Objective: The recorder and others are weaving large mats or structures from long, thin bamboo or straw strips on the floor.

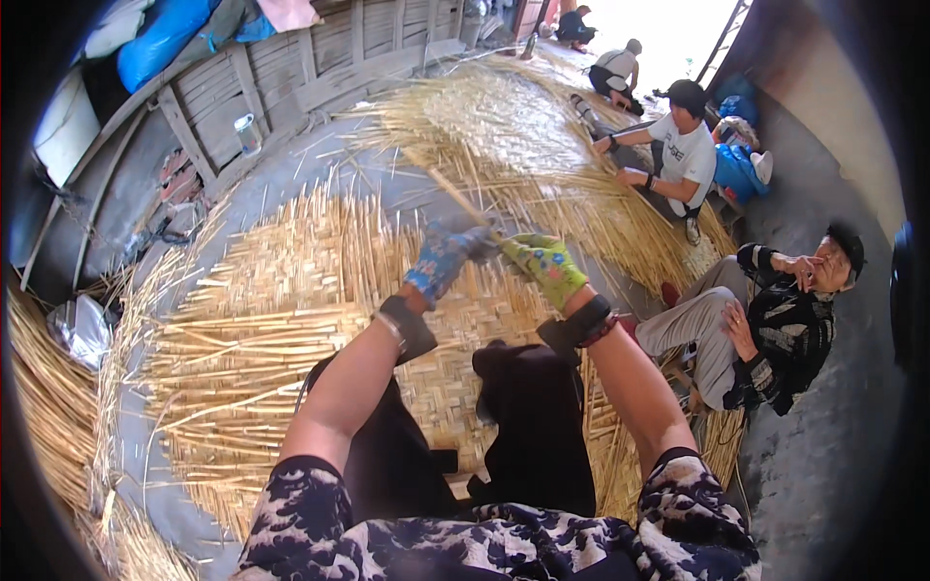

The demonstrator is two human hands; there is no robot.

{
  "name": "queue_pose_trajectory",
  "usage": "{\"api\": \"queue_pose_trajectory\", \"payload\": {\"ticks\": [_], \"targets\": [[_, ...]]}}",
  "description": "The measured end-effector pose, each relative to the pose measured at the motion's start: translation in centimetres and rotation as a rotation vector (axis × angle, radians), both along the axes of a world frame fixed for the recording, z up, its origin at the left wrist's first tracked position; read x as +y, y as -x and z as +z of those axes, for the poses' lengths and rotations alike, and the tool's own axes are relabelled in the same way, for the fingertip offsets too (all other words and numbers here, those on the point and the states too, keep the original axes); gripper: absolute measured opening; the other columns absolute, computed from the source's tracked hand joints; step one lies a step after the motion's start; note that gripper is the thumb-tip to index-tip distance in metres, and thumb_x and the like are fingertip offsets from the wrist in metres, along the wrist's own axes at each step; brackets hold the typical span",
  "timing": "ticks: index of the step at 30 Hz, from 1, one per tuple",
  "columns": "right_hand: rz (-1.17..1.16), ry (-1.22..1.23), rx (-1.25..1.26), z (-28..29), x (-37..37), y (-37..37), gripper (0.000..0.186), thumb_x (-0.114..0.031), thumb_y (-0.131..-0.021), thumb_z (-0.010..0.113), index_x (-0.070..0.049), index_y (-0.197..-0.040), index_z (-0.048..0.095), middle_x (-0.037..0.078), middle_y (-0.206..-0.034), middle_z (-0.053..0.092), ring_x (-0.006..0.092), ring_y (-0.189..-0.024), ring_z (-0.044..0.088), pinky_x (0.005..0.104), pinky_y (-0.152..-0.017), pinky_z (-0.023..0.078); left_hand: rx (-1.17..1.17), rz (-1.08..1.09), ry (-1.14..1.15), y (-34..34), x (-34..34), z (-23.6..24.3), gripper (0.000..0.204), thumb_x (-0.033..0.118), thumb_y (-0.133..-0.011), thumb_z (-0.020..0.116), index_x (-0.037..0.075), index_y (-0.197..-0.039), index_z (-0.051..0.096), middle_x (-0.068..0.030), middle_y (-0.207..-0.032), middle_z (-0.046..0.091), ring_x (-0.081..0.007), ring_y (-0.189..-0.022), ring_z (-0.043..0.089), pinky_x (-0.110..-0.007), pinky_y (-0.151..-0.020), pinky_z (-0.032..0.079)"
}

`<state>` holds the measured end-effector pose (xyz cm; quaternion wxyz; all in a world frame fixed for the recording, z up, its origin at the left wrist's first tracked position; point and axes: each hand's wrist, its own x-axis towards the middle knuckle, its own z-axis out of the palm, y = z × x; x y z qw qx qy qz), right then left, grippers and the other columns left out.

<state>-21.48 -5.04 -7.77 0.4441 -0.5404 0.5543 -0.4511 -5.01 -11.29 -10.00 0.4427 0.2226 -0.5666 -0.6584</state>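
My left hand, in a blue floral glove, and my right hand, in a yellow-green floral glove, meet in front of me with fingers closed. A long, flattened reed strip runs from between them toward the far left. Exactly how the fingers wrap it is partly blurred. Beneath my hands and legs lies a woven reed mat, its loose ends sticking out along the left and far edges. Closely laid reeds cross its left part.
A second reed mat lies farther off, where a person in a white shirt sits working. At right sits a person in a dark patterned top. Reed bundles line the left, near a clear bottle by the wooden partition.
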Motion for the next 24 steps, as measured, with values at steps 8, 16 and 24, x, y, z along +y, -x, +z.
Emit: {"api": "queue_pose_trajectory", "payload": {"ticks": [8, 16, 24], "targets": [[0.034, -0.105, -0.155, -0.1, -1.6, -2.5, 0.028, -0.027, -0.077, 0.059, -0.002, -0.091, 0.061, 0.002, -0.074, 0.061, 0.0044, -0.06, 0.051, 0.0172, -0.053, 0.04, -0.022, 0.116, -0.004, -2.4, -1.8, -0.6, 0.013, 0.012, -0.079, 0.056, 0.003, -0.088, 0.059, -0.0054, -0.078, 0.062, -0.0107, -0.063, 0.059, -0.02, -0.052, 0.046], [-0.101, 0.032, -0.189, -2.7, -1.7, -1.8, 0.021, -0.016, -0.074, 0.061, 0.0, -0.088, 0.061, 0.002, -0.072, 0.059, 0.0058, -0.063, 0.051, 0.0183, -0.055, 0.04, -0.146, 0.201, -0.01, -0.2, -1.5, -0.5, 0.014, 0.013, -0.073, 0.062, 0.001, -0.078, 0.059, -0.0062, -0.067, 0.06, -0.0119, -0.056, 0.057, -0.021, -0.047, 0.044], [-0.104, 0.047, -0.223, -3.2, -0.4, 0.9, 0.021, -0.016, -0.076, 0.058, -0.001, -0.091, 0.06, 0.002, -0.074, 0.059, 0.0059, -0.062, 0.05, 0.0195, -0.054, 0.039, -0.003, 0.175, 0.006, 2.9, -1.0, -1.4, 0.01, 0.012, -0.074, 0.06, 0.003, -0.078, 0.059, -0.0052, -0.064, 0.059, -0.0108, -0.055, 0.057, -0.021, -0.047, 0.045]]}}
